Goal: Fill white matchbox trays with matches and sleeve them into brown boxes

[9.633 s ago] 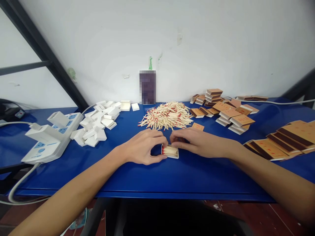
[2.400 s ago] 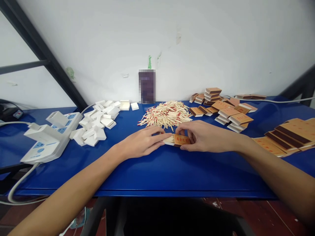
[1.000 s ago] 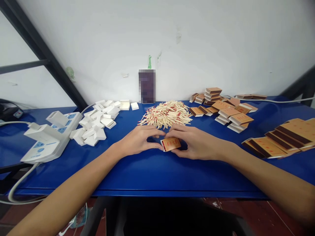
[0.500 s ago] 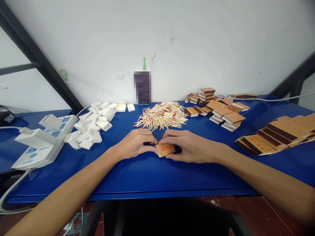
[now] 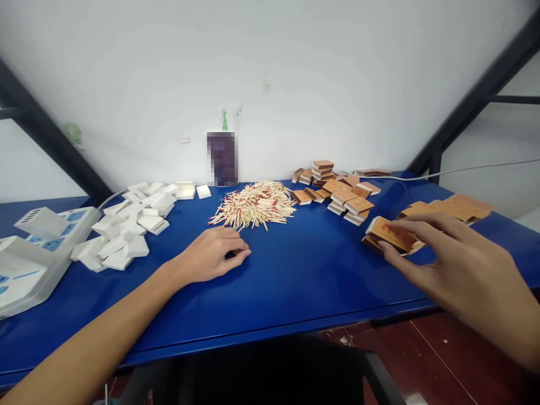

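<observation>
My right hand [image 5: 455, 264] pinches an orange matchbox [image 5: 390, 233] with dark striking sides between thumb and fingers. It holds this box at the near left end of the row of matchboxes [image 5: 458, 208], partly covering them; whether the box rests on the row I cannot tell. My left hand [image 5: 217, 253] rests on the blue table [image 5: 287, 281] just in front of the matchstick pile [image 5: 255, 203]. Its fingers are curled, with the thumb close to the fingertips, and nothing shows in them. The loose matches have red heads.
White matchbox trays [image 5: 130, 219] lie heaped on the left, beside a white power strip [image 5: 63, 247] with plugs. Stacked matchbox sleeves [image 5: 343, 197] sit at the back right. A blurred dark rectangle [image 5: 223, 159] stands against the wall. A pale cable [image 5: 464, 171] runs behind.
My right hand has carried the matchbox from the middle to the row on the right. My left hand has let go of it and stays near the matches. The view has swung right.
</observation>
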Motion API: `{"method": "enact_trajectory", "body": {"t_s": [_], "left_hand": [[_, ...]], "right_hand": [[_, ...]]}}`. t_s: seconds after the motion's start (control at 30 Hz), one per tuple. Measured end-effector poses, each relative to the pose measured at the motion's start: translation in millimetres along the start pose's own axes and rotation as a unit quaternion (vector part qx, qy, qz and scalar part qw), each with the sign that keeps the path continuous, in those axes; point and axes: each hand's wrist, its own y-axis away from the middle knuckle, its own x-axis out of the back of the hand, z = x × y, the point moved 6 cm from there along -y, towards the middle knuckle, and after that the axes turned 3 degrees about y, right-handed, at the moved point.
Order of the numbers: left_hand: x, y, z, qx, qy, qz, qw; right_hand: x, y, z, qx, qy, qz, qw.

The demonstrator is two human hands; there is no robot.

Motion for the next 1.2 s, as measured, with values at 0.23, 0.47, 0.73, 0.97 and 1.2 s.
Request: {"method": "enact_trajectory", "body": {"t_s": [0.23, 0.47, 0.73, 0.97, 1.2], "left_hand": [[0.7, -3, 5, -0.012, -0.015, 0.003, 1.0], [1.2, -4, 9, -0.022, -0.016, 0.001, 1.0], [1.8, -4, 10, -0.024, -0.023, 0.002, 0.999], [0.4, -4, 10, -0.013, -0.021, -0.008, 1.0], [0.0, -3, 8, -0.011, -0.017, -0.008, 1.0]], "right_hand": [[-39, 22, 24, 0.006, 0.093, -0.091, 0.992], [-43, 23, 23, 0.017, 0.103, -0.108, 0.989], [-43, 23, 27, 0.065, 0.06, -0.124, 0.988], [-41, 19, 19, 0.156, 0.115, -0.063, 0.979], [-58, -9, 12, 0.346, 0.099, -0.148, 0.921]]}}
